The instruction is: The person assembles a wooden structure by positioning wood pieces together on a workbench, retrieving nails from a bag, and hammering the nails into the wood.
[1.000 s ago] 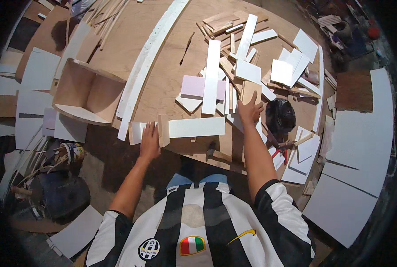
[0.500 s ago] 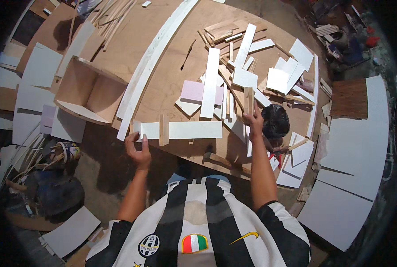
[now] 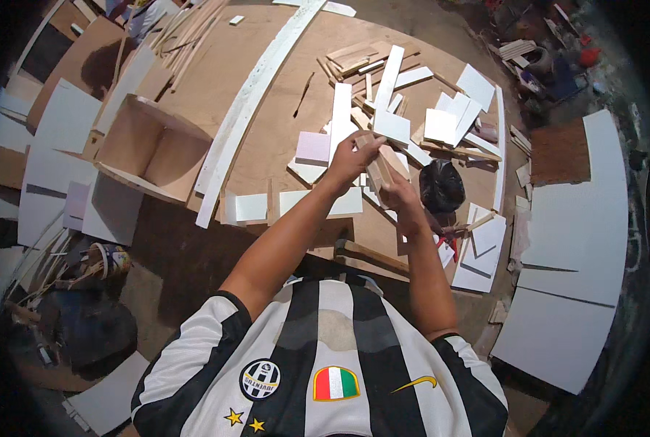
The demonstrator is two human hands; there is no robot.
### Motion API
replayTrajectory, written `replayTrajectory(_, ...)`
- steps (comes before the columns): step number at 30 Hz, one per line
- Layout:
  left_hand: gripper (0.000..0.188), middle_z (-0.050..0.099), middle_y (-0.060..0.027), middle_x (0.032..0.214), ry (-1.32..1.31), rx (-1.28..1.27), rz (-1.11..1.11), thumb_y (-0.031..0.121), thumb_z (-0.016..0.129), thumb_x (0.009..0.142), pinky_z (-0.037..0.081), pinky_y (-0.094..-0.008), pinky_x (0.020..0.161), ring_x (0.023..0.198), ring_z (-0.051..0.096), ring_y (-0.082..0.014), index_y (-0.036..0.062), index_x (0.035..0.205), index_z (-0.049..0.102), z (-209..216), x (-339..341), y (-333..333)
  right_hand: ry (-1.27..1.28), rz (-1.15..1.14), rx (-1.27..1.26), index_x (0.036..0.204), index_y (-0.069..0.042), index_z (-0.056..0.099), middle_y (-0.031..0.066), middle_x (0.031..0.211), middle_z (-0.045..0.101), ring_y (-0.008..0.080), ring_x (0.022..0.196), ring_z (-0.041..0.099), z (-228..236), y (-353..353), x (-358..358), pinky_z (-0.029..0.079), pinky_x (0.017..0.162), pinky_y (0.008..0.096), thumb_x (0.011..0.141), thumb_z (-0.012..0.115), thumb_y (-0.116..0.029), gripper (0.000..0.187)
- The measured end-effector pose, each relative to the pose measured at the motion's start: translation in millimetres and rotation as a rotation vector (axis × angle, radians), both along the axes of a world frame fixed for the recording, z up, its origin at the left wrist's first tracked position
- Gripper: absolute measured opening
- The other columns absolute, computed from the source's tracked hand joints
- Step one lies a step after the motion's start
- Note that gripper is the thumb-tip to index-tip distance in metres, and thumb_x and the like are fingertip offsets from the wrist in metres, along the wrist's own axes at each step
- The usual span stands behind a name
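Both hands are closed on a short wooden block [image 3: 374,172] above the right middle of the table. My left hand [image 3: 349,162] grips its upper end, and my right hand [image 3: 403,198] holds the lower end. The fingers cover part of the wood, so I cannot tell whether it is one piece or two. Left of the hands, a narrow white board [image 3: 301,202] lies along the table's near edge, partly behind my left forearm. A wooden crosspiece [image 3: 271,200] stands across it, with a small upright piece [image 3: 230,207] at its left end.
A hammer [image 3: 372,256] lies at the near edge. Beyond my hands are a pile of white and wooden offcuts [image 3: 389,80] and a pink block [image 3: 313,148]. A black plastic bag [image 3: 441,186] sits to the right. An open wooden box [image 3: 154,146] and long white strip [image 3: 255,95] are leftward.
My left hand has left the white board's left end and moved right onto the wooden block. My right hand has brought the block slightly nearer and left, tilting it.
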State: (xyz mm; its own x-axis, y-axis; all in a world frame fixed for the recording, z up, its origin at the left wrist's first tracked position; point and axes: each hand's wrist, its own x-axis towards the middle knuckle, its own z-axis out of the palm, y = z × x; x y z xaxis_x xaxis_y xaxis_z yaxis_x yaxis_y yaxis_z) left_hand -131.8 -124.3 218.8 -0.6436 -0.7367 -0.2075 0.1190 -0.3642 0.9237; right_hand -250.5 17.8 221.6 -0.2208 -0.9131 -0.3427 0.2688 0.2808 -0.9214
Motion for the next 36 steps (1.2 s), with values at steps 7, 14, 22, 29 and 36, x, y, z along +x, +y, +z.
replayTrajectory(7, 0.045, 0.063, -0.0034, 0.099, 0.030, 0.146, 0.137, 0.038, 0.075, 0.092, 0.057, -0.0292, 0.068, 0.087, 0.064, -0.0126, 0.0056, 0.119, 0.062, -8, 3, 25, -0.202, -0.671, -0.144, 0.130, 0.001, 0.062, 0.0149, 0.117, 0.067, 0.0258, 0.111, 0.062, -36, -7, 28, 0.043, 0.104, 0.0346, 0.099, 0.028, -0.072, 0.085)
replayTrajectory(14, 0.046, 0.063, -0.0039, 0.102, 0.063, 0.181, 0.242, 0.039, 0.076, 0.091, 0.059, -0.0315, 0.073, 0.090, 0.065, -0.0140, 0.0064, 0.121, 0.061, -31, 8, 45, -0.076, -0.877, -0.144, 0.110, 0.002, 0.069, 0.0159, 0.108, 0.070, 0.0269, 0.104, 0.058, -43, -8, 43, 0.041, 0.099, 0.0404, 0.104, 0.025, -0.061, 0.078)
replayTrajectory(22, 0.038, 0.064, -0.0046, 0.104, 0.029, 0.150, 0.237, 0.028, 0.074, 0.093, 0.056, -0.0261, 0.074, 0.089, 0.065, -0.0113, 0.0055, 0.122, 0.063, -63, 18, 51, -0.287, -0.741, -0.082, 0.107, 0.002, 0.070, 0.0139, 0.105, 0.068, 0.0242, 0.107, 0.060, -87, 14, 55, 0.042, 0.100, 0.0372, 0.105, 0.036, -0.053, 0.065)
replayTrajectory(29, 0.044, 0.064, -0.0059, 0.112, 0.005, -0.305, 0.151, 0.027, 0.076, 0.090, 0.051, -0.0308, 0.088, 0.101, 0.062, -0.0158, 0.0044, 0.126, 0.063, -62, 23, 58, -0.155, -0.305, -0.236, 0.143, -0.002, 0.050, 0.0139, 0.136, 0.058, 0.0245, 0.123, 0.057, -85, 46, 43, 0.041, 0.109, 0.0375, 0.091, 0.059, -0.052, 0.073)
replayTrajectory(36, 0.063, 0.054, -0.0130, 0.135, 0.009, -0.483, 0.073, 0.024, 0.081, 0.080, 0.044, -0.0373, 0.106, 0.123, 0.055, -0.0243, 0.0051, 0.135, 0.056, -45, 20, 67, -0.136, -0.074, -0.184, 0.155, -0.009, 0.038, 0.0144, 0.146, 0.049, 0.0287, 0.136, 0.047, -70, 54, 25, 0.037, 0.114, 0.0414, 0.065, 0.084, -0.028, 0.103)
